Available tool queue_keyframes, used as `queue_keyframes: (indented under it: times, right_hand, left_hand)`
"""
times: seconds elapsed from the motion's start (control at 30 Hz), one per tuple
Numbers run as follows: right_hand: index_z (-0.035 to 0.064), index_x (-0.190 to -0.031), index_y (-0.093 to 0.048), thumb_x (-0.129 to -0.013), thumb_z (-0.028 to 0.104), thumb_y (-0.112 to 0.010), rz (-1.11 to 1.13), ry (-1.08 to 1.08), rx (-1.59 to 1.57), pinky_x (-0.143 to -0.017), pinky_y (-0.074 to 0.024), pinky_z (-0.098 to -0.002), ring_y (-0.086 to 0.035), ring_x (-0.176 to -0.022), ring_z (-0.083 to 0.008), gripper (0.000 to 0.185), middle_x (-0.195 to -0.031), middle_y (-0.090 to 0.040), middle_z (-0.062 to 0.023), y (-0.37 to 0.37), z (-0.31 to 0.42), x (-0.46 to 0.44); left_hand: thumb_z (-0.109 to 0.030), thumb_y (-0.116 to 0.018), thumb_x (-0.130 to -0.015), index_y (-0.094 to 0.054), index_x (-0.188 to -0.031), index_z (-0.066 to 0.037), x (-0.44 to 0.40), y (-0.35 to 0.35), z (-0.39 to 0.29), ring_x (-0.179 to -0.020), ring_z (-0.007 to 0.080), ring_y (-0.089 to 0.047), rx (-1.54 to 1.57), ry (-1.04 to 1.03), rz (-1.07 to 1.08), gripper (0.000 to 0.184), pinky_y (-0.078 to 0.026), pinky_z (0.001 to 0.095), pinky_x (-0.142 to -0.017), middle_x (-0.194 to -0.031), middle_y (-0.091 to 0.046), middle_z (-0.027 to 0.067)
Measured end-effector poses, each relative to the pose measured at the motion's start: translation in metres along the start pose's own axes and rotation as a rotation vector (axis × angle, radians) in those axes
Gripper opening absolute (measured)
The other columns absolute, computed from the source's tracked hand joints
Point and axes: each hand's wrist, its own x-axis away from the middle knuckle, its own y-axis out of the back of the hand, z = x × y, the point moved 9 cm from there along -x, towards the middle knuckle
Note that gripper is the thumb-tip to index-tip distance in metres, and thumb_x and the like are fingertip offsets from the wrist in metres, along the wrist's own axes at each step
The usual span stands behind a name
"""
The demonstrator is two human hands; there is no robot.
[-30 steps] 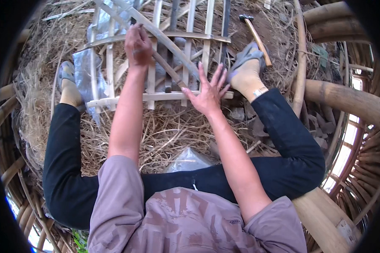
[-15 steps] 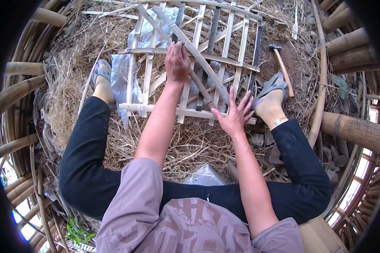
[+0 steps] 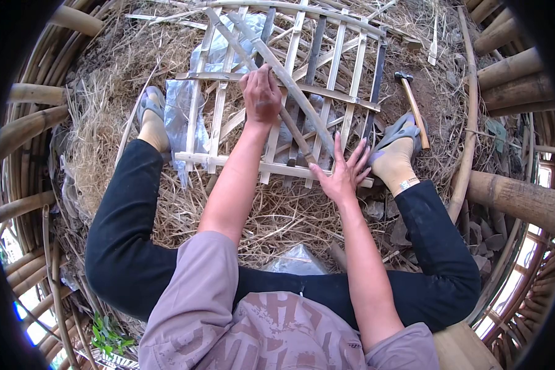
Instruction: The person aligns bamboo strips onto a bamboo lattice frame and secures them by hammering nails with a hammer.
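A lattice of pale and dark bamboo strips [image 3: 333, 68] lies on the straw-covered ground between my feet. Two loose-looking bamboo slats cross it diagonally: a thin one [image 3: 295, 131] and a wider one [image 3: 302, 98]. My left hand [image 3: 263, 98] is closed on the thin slat near the lattice's middle crossbar; its fingertips are partly hidden. Down at the near right corner, my right hand [image 3: 342, 171] lies with fingers spread, thumb at the thin slat's lower end and fingers beside the end of the wider slat. The near crossbar [image 3: 271, 168] runs under that hand.
A hammer [image 3: 414, 111] with a wooden handle rests against my right shoe [image 3: 404, 134]. Clear plastic sheeting [image 3: 182, 117] lies beneath the lattice's left side, and another plastic piece [image 3: 297, 259] is near my lap. Thick bamboo poles [image 3: 509, 197] stand along both sides.
The view has shifted slightly, so the lattice and hammer sit a little lower in it. Both hands keep nearly the same places on the slats.
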Motion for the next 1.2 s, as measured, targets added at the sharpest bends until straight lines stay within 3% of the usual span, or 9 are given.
queue_keyframes:
  times: [0.2, 0.5, 0.67, 0.8, 0.93, 1.2]
  right_hand:
    - [0.0454, -0.164, -0.020, -0.077, 0.058, -0.082, -0.003, 0.004, 0.001, -0.113, -0.0064, -0.0804, 0.010, -0.156, -0.0510, 0.107, -0.170, 0.012, -0.0280, 0.001, 0.001, 0.000]
    - [0.0470, -0.163, -0.022, -0.078, 0.057, -0.082, -0.033, 0.030, 0.007, -0.113, -0.0066, -0.0807, 0.009, -0.156, -0.0518, 0.105, -0.170, 0.010, -0.0282, 0.003, 0.005, 0.003]
    - [0.0470, -0.163, -0.023, -0.080, 0.055, -0.082, -0.050, 0.053, 0.004, -0.113, -0.0062, -0.0819, 0.008, -0.155, -0.0528, 0.103, -0.170, 0.007, -0.0291, 0.006, 0.011, 0.005]
    - [0.0460, -0.162, -0.028, -0.087, 0.045, -0.077, -0.127, 0.286, 0.047, -0.113, -0.0073, -0.0826, 0.001, -0.155, -0.0558, 0.089, -0.170, -0.001, -0.0289, 0.017, 0.037, 0.008]
    - [0.0456, -0.157, -0.041, -0.095, 0.033, -0.069, -0.096, 0.433, 0.082, -0.113, -0.0087, -0.0816, -0.009, -0.156, -0.0510, 0.069, -0.171, -0.011, -0.0232, 0.010, 0.050, 0.012]
    - [0.0456, -0.152, -0.048, -0.099, 0.034, -0.062, -0.061, 0.441, 0.103, -0.116, -0.0081, -0.0789, -0.016, -0.156, -0.0470, 0.056, -0.170, -0.020, -0.0221, 0.000, 0.051, 0.014]
  left_hand:
    - [-0.004, -0.062, -0.096, -0.062, -0.113, -0.008, 0.000, 0.001, -0.001, -0.085, 0.0228, -0.067, -0.062, 0.005, -0.020, 0.018, -0.039, 0.0405, -0.082, -0.089, -0.069, 0.0064]
    - [-0.004, -0.060, -0.096, -0.063, -0.117, -0.006, -0.001, -0.003, 0.004, -0.093, 0.0300, -0.069, -0.011, 0.059, 0.023, 0.021, -0.045, 0.0416, -0.083, -0.097, -0.072, 0.0109]
    - [-0.005, -0.059, -0.097, -0.062, -0.117, -0.007, -0.001, -0.006, 0.008, -0.093, 0.0282, -0.069, -0.007, 0.086, 0.027, 0.021, -0.045, 0.0410, -0.084, -0.099, -0.072, 0.0099]
    - [-0.006, -0.059, -0.096, -0.062, -0.117, -0.007, 0.001, -0.008, 0.013, -0.093, 0.0276, -0.069, -0.003, 0.120, 0.037, 0.021, -0.045, 0.0407, -0.084, -0.099, -0.071, 0.0095]
    - [-0.006, -0.060, -0.096, -0.062, -0.117, -0.007, 0.000, -0.004, 0.012, -0.093, 0.0277, -0.068, 0.014, 0.117, 0.004, 0.021, -0.045, 0.0407, -0.084, -0.098, -0.071, 0.0094]
    - [-0.005, -0.060, -0.096, -0.064, -0.116, -0.007, 0.000, -0.005, 0.014, -0.093, 0.0296, -0.069, 0.023, 0.149, 0.037, 0.021, -0.045, 0.0414, -0.084, -0.098, -0.072, 0.0111]
